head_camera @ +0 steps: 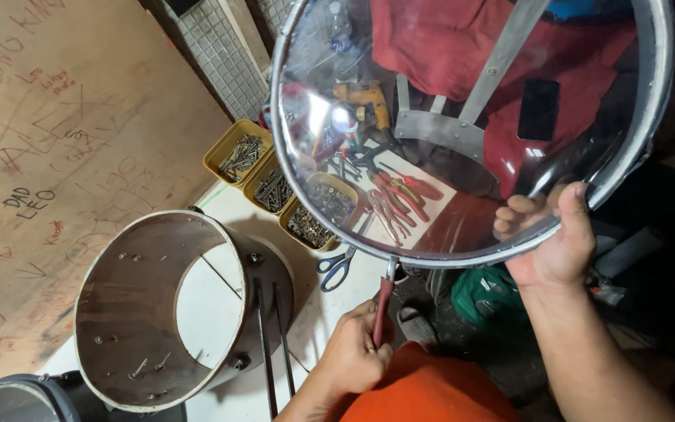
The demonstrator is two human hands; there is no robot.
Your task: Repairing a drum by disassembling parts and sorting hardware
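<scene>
Leftmost, 1 open drum shell point(158, 312) lies on its side beside 3 yellow trays point(275, 184) of screws and 1 pair of blue-handled scissors point(337, 267). The left hand point(357, 352) grips red-handled pliers point(385, 301) at the rim of 1 clear drumhead point(470, 117); the right hand point(556, 234) clasps its lower edge.
</scene>
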